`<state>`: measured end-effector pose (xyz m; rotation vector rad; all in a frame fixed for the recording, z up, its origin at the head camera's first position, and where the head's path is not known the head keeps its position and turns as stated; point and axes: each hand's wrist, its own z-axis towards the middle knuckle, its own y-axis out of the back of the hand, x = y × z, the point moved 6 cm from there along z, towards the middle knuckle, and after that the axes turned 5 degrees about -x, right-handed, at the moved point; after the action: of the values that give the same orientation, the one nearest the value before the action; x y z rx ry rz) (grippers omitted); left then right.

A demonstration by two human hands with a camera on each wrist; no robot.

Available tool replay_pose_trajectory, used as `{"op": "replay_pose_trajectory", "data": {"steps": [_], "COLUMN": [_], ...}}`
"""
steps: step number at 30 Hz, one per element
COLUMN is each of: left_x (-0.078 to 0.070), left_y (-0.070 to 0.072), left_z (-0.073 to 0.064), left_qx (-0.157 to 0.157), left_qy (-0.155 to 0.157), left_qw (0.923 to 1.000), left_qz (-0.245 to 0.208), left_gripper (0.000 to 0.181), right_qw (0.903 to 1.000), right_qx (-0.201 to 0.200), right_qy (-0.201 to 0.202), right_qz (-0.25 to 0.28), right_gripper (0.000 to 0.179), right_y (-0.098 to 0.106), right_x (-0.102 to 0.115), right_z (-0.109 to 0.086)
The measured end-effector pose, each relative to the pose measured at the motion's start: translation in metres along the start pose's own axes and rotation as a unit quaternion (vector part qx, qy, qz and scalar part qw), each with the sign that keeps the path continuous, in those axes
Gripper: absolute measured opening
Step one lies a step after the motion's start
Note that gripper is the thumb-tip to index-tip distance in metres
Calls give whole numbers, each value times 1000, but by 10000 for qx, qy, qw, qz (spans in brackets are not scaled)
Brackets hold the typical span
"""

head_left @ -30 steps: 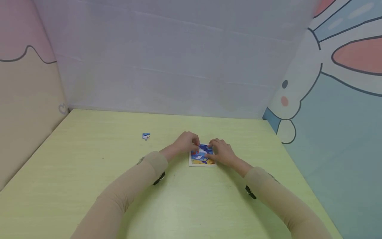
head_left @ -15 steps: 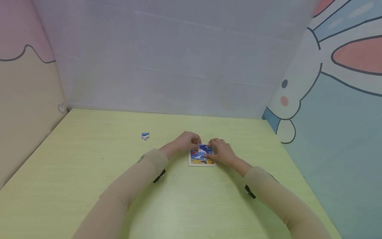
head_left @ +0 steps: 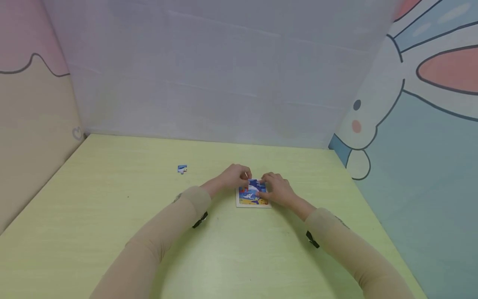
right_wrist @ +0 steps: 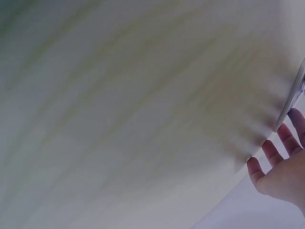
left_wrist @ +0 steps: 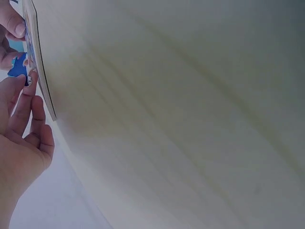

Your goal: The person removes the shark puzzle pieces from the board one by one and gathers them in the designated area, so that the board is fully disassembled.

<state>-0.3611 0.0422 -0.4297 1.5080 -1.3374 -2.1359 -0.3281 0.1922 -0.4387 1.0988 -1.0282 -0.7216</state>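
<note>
In the head view a small square jigsaw puzzle (head_left: 249, 198) with a pale frame and a blue sea picture lies on the table. My left hand (head_left: 235, 176) is over its far left corner. Thumb and index finger pinch a blue puzzle piece (left_wrist: 18, 66), seen in the left wrist view close over the frame; the other fingers are loosely bent. On the puzzle's right side is my right hand (head_left: 279, 190), its thumb across the picture. The right wrist view shows its fingers (right_wrist: 274, 153) spread, fingertips down at the table beside the frame's edge (right_wrist: 286, 110).
One loose puzzle piece (head_left: 182, 169), blue and white, lies on the yellow-green table (head_left: 130, 228) to the left of the hands. A pale cloth wall (head_left: 209, 83) stands behind the table, with printed panels at both sides.
My left hand has shifted slightly right at the puzzle's far left corner, and the piece in it has tilted. The right hand and the loose piece have stayed in place.
</note>
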Motion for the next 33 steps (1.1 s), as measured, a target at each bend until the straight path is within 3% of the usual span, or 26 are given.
{"op": "replay_pose_trajectory", "data": {"steps": [9,21,33], "left_x": [11,9,31], "left_y": [8,38,72], "left_z": [1,-7,-24], "left_qx": [-238,-264,-352], "left_qy": [301,22,-5], "left_qw": [9992,9996,9994], "left_qz": [-104,-91,27], "left_gripper": [8,10,9], "right_qw": [9999,9998,9998], "right_qx": [68,99,91], "right_qy": [-51,-90,63], "right_qz": [-100,-142,-194], "right_gripper": [49,50,47], "right_y": [1,1,1], "right_x": [1,-1,0], "right_z": [1,0,-2]}}
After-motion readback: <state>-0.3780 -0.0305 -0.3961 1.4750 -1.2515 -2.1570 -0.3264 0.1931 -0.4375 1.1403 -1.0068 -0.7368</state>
